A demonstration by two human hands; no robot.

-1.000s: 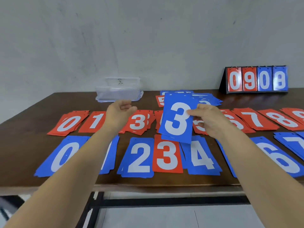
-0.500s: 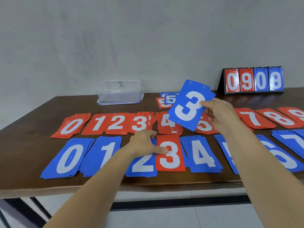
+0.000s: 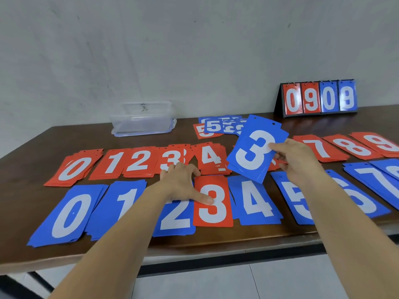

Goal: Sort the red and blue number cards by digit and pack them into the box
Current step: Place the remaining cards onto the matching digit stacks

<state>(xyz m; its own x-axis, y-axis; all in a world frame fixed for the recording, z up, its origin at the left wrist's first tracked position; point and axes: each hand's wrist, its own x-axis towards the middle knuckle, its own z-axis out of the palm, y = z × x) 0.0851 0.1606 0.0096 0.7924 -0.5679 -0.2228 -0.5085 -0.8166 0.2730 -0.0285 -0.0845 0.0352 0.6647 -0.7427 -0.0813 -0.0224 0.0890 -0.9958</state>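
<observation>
Thumb of spread left hand (image 3: 181,182) presses red 3 card (image 3: 212,212); right hand (image 3: 295,160) pinches raised blue 3 cards (image 3: 254,152).

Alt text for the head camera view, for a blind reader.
A person's right hand holds a stack of blue number 3 cards above a brown wooden table, while the left hand touches a red 3 card lying in the blue front row. A clear plastic box stands behind.
</observation>
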